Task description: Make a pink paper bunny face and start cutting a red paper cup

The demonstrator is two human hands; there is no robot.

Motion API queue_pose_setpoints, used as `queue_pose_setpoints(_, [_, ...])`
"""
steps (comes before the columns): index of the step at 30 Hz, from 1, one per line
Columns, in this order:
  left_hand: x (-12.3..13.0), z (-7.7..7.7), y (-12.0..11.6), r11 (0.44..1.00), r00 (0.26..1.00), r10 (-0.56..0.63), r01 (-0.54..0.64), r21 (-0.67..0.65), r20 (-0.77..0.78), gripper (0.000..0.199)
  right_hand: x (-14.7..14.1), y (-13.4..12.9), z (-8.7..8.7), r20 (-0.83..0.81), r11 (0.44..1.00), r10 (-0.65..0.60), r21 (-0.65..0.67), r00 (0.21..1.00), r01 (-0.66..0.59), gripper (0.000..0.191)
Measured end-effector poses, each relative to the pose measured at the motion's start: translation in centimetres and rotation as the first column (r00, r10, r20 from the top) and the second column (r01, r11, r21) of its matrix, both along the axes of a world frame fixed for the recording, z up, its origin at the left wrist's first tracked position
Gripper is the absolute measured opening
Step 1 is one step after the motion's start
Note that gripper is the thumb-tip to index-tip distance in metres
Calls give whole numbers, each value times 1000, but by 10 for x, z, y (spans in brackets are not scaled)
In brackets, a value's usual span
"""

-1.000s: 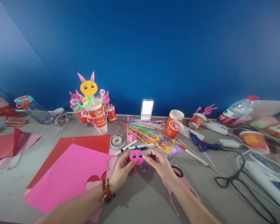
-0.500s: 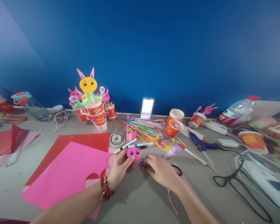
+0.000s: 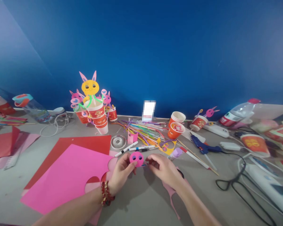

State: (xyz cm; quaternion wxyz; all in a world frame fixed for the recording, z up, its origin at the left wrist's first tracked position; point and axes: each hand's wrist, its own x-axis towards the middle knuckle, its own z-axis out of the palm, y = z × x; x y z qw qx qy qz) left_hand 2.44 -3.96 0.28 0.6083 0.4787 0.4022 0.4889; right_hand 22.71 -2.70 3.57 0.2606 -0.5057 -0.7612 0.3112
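My left hand (image 3: 123,168), with beaded bracelets on the wrist, pinches a round pink paper face (image 3: 136,159) by its lower left edge. Two dark eyes show on the face, which is turned toward me. Just to the right, my right hand (image 3: 160,166) has its fingertips drawn together beside the face. A tiny bluish piece (image 3: 144,164) shows between them, too small to name, and I cannot tell whether the fingers grip it. Beneath my right forearm lie a pink paper scrap (image 3: 171,196) and scissors with a black handle (image 3: 180,173), partly hidden.
Pink paper (image 3: 66,175) with cut-out curves lies over red paper (image 3: 85,142) at left. Markers (image 3: 141,147), a tape roll (image 3: 118,142) and coloured sticks (image 3: 141,130) are beyond my hands. Decorated stacked cups (image 3: 96,111) stand behind. A corded glue gun (image 3: 204,145) is at right.
The pink face has shifted slightly toward me and to the right. My right hand has opened out a little and moved slightly right, its fingertips near the face's edge.
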Motion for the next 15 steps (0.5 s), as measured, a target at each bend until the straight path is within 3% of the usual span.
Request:
queue_pose_setpoints(2, [1,-2,-3,999,999,-36,36,-7,11,33,1,3,-3,-189,993,-114,-49,975,106,9])
queue_pose_setpoints(4, [3,-4,-6,997,997,-71,71,-23,3,34,-1,5,-6,-373,970,-226,-173,900,171,6])
queue_pose_setpoints(7, [5,-7,-10,992,993,-120,120,-49,-11,36,-6,4,-8,-562,919,-336,-370,756,134,18])
queue_pose_setpoints(10, [6,-7,-11,988,989,-144,143,-50,-23,36,-11,1,-7,-632,882,-390,-465,670,75,25])
queue_pose_setpoints(15, [7,-4,-11,988,988,-145,142,-53,-55,36,-15,-1,-8,-646,861,-451,-496,617,110,31])
